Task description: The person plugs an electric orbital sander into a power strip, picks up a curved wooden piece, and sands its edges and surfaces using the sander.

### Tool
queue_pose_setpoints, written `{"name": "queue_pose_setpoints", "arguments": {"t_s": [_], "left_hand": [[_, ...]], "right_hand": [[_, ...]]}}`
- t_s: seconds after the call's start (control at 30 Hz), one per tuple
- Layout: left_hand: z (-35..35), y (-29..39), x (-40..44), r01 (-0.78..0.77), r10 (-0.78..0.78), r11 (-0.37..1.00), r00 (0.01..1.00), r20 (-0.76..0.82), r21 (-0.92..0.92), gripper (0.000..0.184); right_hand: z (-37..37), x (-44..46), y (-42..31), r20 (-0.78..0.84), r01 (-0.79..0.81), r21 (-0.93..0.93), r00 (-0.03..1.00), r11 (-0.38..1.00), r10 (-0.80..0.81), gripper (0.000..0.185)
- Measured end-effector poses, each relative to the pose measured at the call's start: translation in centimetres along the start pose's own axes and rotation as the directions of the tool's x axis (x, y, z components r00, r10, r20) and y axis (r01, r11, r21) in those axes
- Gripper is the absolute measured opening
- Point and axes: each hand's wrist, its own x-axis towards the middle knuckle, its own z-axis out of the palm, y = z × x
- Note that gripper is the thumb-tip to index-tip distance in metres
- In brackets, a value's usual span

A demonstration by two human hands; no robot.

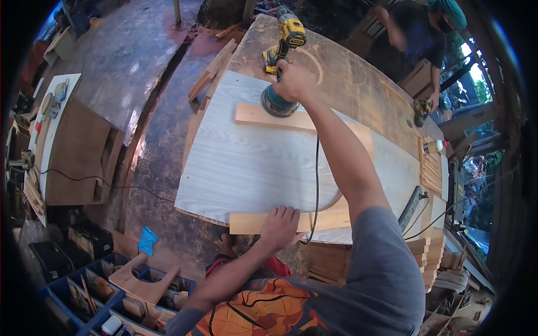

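Observation:
My right hand (296, 83) is wrapped around the top of a teal power sander (278, 103). The sander's round base rests on the far arm of a pale U-shaped wooden frame (255, 115). My left hand (280, 227) grips the near arm of that frame, fingers curled over its top face; the thumb is hidden. Beneath the frame lies a light grey wood-grain panel (241, 162). A black cord (316, 179) runs across the panel toward me. My right forearm covers part of the frame's joined side.
A yellow drill (290, 35) stands beyond the sander. At far right, a person's hand (434, 99) is at another power tool (421, 111). A power strip (412, 207) and a white bottle (434, 147) are on the right. A blue compartmented toolbox (61, 297) sits lower left.

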Motion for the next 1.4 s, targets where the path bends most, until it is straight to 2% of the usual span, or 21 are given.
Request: {"name": "queue_pose_setpoints", "arguments": {"t_s": [0.13,0.23,0.37,0.47,0.53,0.6,0.67,0.8,1.03,1.1,1.2,1.27,1.33,1.4], "left_hand": [[0.4,0.2,0.0,0.018,-0.017,1.0,1.0,0.005,-0.026,0.064],[0.3,0.3,0.0,0.021,-0.021,0.999,1.0,-0.015,-0.028,0.064],[0.7,0.4,-0.1,0.043,-0.045,0.998,0.998,-0.044,-0.049,0.062],[0.4,0.5,0.1,0.015,-0.019,0.999,0.996,-0.092,-0.043,0.061],[0.2,0.7,0.1,0.031,-0.034,0.998,0.997,-0.073,-0.046,0.06],[-0.1,0.8,0.3,0.044,-0.047,0.998,0.997,-0.058,-0.046,0.059],[-0.3,0.9,0.4,0.042,-0.047,0.997,0.995,-0.084,-0.058,0.058],[-0.5,0.8,0.4,0.01,-0.014,0.999,0.996,-0.089,-0.039,0.056],[-0.5,0.7,0.6,0.023,-0.027,0.999,0.995,-0.097,-0.046,0.059],[-0.4,0.8,0.5,0.027,-0.031,0.998,0.996,-0.081,-0.051,0.059],[-0.3,1.0,0.5,0.034,-0.042,0.998,0.989,-0.141,-0.058,0.058],[-0.6,0.8,0.7,0.033,-0.036,0.999,0.994,-0.102,-0.036,0.059],[-0.5,0.7,0.7,0.036,-0.04,0.998,0.993,-0.111,-0.043,0.06],[-0.4,0.7,0.5,0.025,-0.03,0.998,0.994,-0.103,-0.055,0.061]], "right_hand": [[1.1,-3.1,0.3,-0.07,0.029,-0.048,0.997,0.998,-0.032,0.048],[0.0,-1.6,2.4,0.027,-0.08,-0.028,0.996,0.996,0.081,0.05],[-0.2,-2.2,7.2,-0.006,-0.144,-0.06,0.99,0.988,0.144,0.052],[-1.1,-3.4,11.0,0.021,-0.233,0.0,0.972,0.972,0.233,0.052],[-0.4,-3.8,14.1,-0.062,-0.321,-0.05,0.946,0.946,0.318,0.051],[-1.0,-4.7,16.7,-0.052,-0.307,-0.049,0.951,0.95,0.305,0.049],[-1.4,-5.4,17.8,-0.015,-0.403,-0.029,0.915,0.915,0.402,0.046],[-1.7,-6.0,17.2,-0.02,-0.376,-0.024,0.927,0.926,0.376,0.044],[-1.0,-4.2,7.1,-0.013,-0.232,-0.038,0.973,0.972,0.232,0.045],[-0.6,-4.4,5.0,-0.028,-0.145,-0.051,0.989,0.988,0.143,0.047],[-1.5,-3.2,5.7,0.073,-0.1,-0.003,0.992,0.995,0.099,0.049],[-1.8,-2.5,7.5,0.03,-0.11,-0.034,0.993,0.993,0.111,0.05],[-1.9,-2.9,9.0,0.046,-0.228,-0.034,0.972,0.973,0.229,0.05],[-1.6,-5.6,10.0,0.001,-0.208,-0.068,0.978,0.976,0.209,0.051]]}}
